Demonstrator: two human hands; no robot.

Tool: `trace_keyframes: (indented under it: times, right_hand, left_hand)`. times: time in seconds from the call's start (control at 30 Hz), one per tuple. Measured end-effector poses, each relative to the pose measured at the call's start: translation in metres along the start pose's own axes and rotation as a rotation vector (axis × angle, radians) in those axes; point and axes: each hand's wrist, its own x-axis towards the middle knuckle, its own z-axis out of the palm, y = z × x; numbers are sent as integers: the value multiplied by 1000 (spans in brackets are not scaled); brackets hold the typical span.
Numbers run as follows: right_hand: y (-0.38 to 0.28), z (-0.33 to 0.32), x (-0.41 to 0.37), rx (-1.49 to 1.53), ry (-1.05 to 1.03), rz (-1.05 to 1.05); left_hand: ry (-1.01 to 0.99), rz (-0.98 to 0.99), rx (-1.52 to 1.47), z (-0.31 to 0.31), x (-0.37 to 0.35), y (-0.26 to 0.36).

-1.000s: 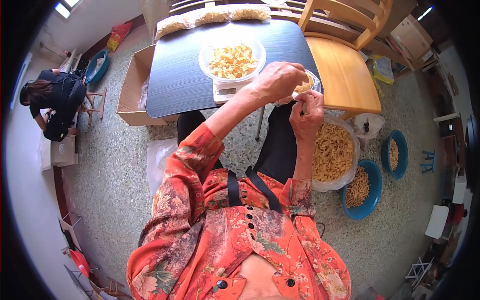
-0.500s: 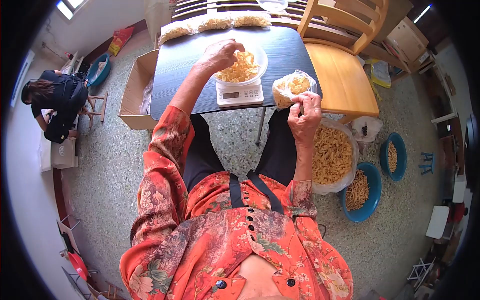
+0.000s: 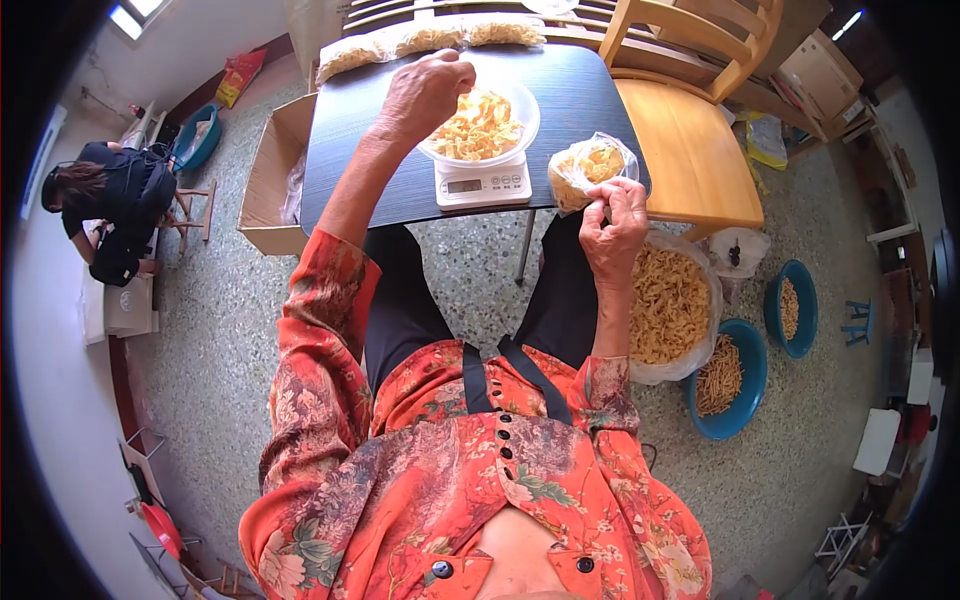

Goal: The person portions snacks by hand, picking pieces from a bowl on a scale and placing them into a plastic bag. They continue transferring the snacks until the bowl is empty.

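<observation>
My left hand (image 3: pixel 427 96) is closed over the left rim of a clear plastic bowl (image 3: pixel 534 126); whatever its curled fingers hold is hidden. Pale yellow dried flakes (image 3: pixel 478 132) lie in the bowl, which sits on a white digital kitchen scale (image 3: pixel 484 186). The reading on its display is too small to make out. At the table's right front corner, my right hand (image 3: pixel 614 222) pinches the edge of a clear plastic bag (image 3: pixel 590 168) partly filled with similar flakes.
Filled bags (image 3: pixel 430 40) line the back of the dark table (image 3: pixel 370 110). A wooden chair (image 3: pixel 690 150) and a large bag of flakes (image 3: pixel 668 305) stand at right, near blue basins (image 3: pixel 750 400). A cardboard box (image 3: pixel 268 180) is at left; farther off sits another person (image 3: pixel 125 205).
My left hand has shifted up and slightly left, from over the flakes toward the bowl's rim. My right hand keeps its pinch on the bag. The view has shifted slightly.
</observation>
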Motion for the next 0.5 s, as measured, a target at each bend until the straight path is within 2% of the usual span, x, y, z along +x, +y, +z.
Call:
trace_keyframes:
  times: [0.07,0.17,0.2,0.27,0.3,0.4,0.47,0.5]
  right_hand:
    - [-1,-1,0,15,4,1]
    - [-3,-1,2,19,9,-2]
    - [-3,-1,1,21,10,-3]
    - [-4,0,1,16,5,11]
    - [-5,0,2,15,8,13]
    - [-6,0,2,31,-1,35]
    - [-4,0,4,14,25,-65]
    - [-5,0,3,47,27,-32]
  left_hand:
    - [31,2,-2,-3,0,-4]
    - [92,-246,-370,-4,-2,-14]
    - [93,-246,-368,-6,-3,-16]
    - [-52,-548,-727,-8,-2,-18]
    - [-55,-545,-727,-9,0,-17]
    - [-69,-479,-1115,-10,-1,-6]
    - [-95,-471,-1181,-8,2,12]
    - [-117,-429,-1200,-7,5,25]
